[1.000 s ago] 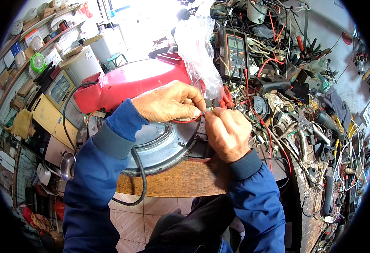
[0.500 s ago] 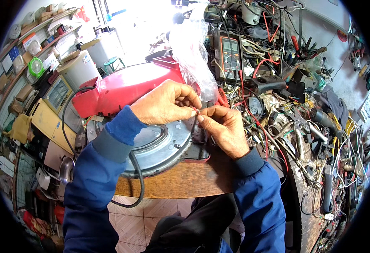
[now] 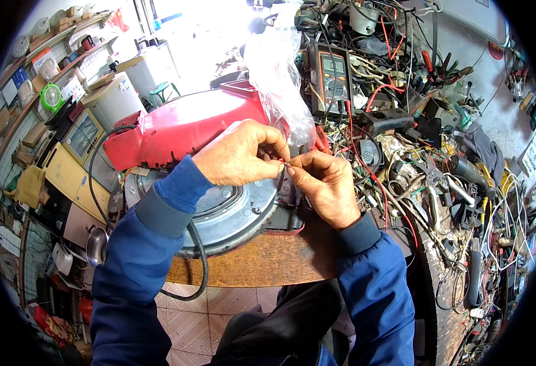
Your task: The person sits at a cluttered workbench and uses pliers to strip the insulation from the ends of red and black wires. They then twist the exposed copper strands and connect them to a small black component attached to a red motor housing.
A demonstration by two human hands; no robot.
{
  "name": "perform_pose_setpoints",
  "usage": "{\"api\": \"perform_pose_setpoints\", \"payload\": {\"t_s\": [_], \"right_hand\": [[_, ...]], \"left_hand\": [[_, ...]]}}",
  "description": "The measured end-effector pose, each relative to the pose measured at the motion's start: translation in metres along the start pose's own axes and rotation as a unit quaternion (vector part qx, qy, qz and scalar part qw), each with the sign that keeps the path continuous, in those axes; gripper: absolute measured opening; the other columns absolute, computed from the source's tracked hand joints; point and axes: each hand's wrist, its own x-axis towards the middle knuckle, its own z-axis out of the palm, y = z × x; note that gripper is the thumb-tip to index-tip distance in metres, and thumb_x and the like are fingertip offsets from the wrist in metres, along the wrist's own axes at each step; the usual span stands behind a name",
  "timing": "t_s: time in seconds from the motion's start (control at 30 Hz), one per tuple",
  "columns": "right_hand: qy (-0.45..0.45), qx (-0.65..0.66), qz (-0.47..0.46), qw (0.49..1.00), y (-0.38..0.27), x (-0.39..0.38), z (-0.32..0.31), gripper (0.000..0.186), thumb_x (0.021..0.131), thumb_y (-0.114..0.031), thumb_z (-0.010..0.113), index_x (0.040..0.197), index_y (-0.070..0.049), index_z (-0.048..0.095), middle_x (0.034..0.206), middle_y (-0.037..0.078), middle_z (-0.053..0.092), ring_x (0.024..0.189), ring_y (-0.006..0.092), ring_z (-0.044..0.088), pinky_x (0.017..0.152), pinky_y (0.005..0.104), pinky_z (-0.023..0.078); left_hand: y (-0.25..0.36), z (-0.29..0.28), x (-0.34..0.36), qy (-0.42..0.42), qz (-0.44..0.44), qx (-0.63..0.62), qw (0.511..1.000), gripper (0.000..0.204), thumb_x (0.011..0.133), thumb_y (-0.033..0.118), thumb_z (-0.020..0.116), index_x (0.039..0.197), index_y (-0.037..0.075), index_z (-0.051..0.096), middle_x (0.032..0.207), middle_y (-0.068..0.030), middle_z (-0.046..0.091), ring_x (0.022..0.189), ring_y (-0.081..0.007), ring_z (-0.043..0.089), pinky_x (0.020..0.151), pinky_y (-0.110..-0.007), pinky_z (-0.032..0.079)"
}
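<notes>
Left hand: over the casing's near right edge, fingers curled, thumb and forefinger pinched nearly together on the wire.
Right hand: nearer the person than the casing and right of it, thumb and forefinger tips closed at the same wire, other fingers folded loosely.
Wire: thin, red, between both hands' fingertips, just off the casing's near right corner; mostly hidden, so its ends cannot be made out.
Casing: red, lying lengthwise beyond the disc.
Disc: grey, round, on the person's side of the casing, partly behind the left hand.
Cable: black, looping down on the near side of the casing.
Table: wooden, its curved edge nearer than the casing.
Bag: clear plastic, at the casing's right end.
Multimeter: right of the casing, past the bag.
</notes>
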Motion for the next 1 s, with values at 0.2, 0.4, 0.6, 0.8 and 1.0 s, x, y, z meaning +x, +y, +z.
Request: {"api": "perform_pose_setpoints", "payload": {"t_s": [0.2, 0.4, 0.6, 0.8, 1.0], "right_hand": [[-0.012, -0.006, 0.03, 0.999, 0.0, 0.0, 0.001, 0.008, 0.097, -0.005, 0.07, 0.095, 0.003, 0.069, 0.078, -0.004, 0.063, 0.072, 0.0031, 0.052, 0.062, 0.0247, 0.043], [-0.036, -0.011, 0.048, 0.998, 0.003, 0.001, -0.002, 0.01, 0.098, -0.005, 0.069, 0.091, 0.002, 0.066, 0.079, -0.004, 0.062, 0.076, 0.0036, 0.052, 0.063, 0.0245, 0.043], [-0.041, 0.033, 0.074, 0.996, 0.0, -0.002, -0.005, 0.01, 0.098, -0.006, 0.068, 0.091, 0.001, 0.067, 0.076, -0.004, 0.06, 0.072, 0.0035, 0.05, 0.062, 0.0239, 0.042], [0.076, -0.01, 0.067, 0.995, 0.0, -0.016, -0.034, 0.01, 0.099, -0.005, 0.067, 0.093, 0.002, 0.071, 0.073, -0.005, 0.06, 0.064, 0.0033, 0.05, 0.056, 0.0221, 0.039], [0.17, -0.325, -0.039, 0.93, 0.016, -0.014, -0.035, 0.02, 0.09, -0.005, 0.074, 0.107, 0.005, 0.072, 0.079, 0.003, 0.064, 0.07, 0.0116, 0.06, 0.065, 0.0283, 0.05]], "left_hand": [[0.0, 0.006, -0.002, 0.05, 0.014, 0.073, 0.996, 0.01, 0.085, 0.002, 0.072, 0.095, 0.0, 0.073, 0.078, -0.0015, 0.069, 0.075, -0.0063, 0.063, 0.069, -0.025, 0.051], [-0.009, 0.014, -0.001, 0.087, 0.03, 0.092, 0.991, 0.009, 0.083, 0.003, 0.074, 0.09, -0.002, 0.073, 0.073, -0.0059, 0.071, 0.069, -0.0074, 0.065, 0.064, -0.027, 0.053], [-0.005, 0.017, 0.001, 0.111, 0.019, 0.145, 0.983, 0.009, 0.083, 0.004, 0.074, 0.088, -0.003, 0.072, 0.074, -0.0082, 0.072, 0.071, -0.0086, 0.067, 0.065, -0.028, 0.055], [-0.015, 0.011, 0.005, 0.096, -0.024, 0.061, 0.993, 0.008, 0.087, 0.001, 0.07, 0.094, -0.004, 0.071, 0.079, -0.0039, 0.07, 0.073, -0.0077, 0.065, 0.065, -0.028, 0.054], [-0.017, 0.01, 0.004, 0.083, -0.027, 0.024, 0.996, 0.017, 0.083, 0.008, 0.071, 0.094, -0.005, 0.074, 0.079, -0.0131, 0.075, 0.075, -0.0158, 0.073, 0.071, -0.031, 0.058]]}}
